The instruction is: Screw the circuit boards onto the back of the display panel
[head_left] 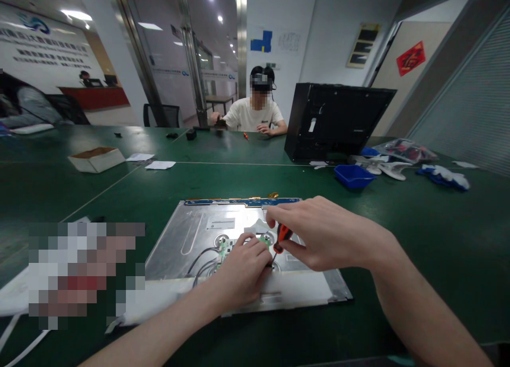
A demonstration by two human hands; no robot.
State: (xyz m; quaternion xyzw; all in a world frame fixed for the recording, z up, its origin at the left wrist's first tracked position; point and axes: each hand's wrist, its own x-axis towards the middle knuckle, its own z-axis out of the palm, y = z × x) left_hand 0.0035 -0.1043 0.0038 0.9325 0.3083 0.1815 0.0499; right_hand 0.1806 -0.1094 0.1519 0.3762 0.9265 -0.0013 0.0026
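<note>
A silver metal panel [175, 250] lies flat on the green table, with a blue strip [215, 202] along its far edge. Near its middle is a small green circuit board [226, 246] with dark cables [198, 256] at its left. My left hand [249, 269] rests over the board's right part, fingers bent together; what they press or pinch is hidden. In my right hand [319, 234] is a red and black screwdriver [282, 236], held tilted between thumb and fingers. Its shaft points down to the board's right side, close to my left fingertips; the tip is hard to make out.
Across the table [215, 184] a person [257, 113] sits with a headset on. A black monitor housing [338, 120] stands at the back right, near a blue tray [354, 176] and gloves [444, 177]. An open box [96, 160] is at the left.
</note>
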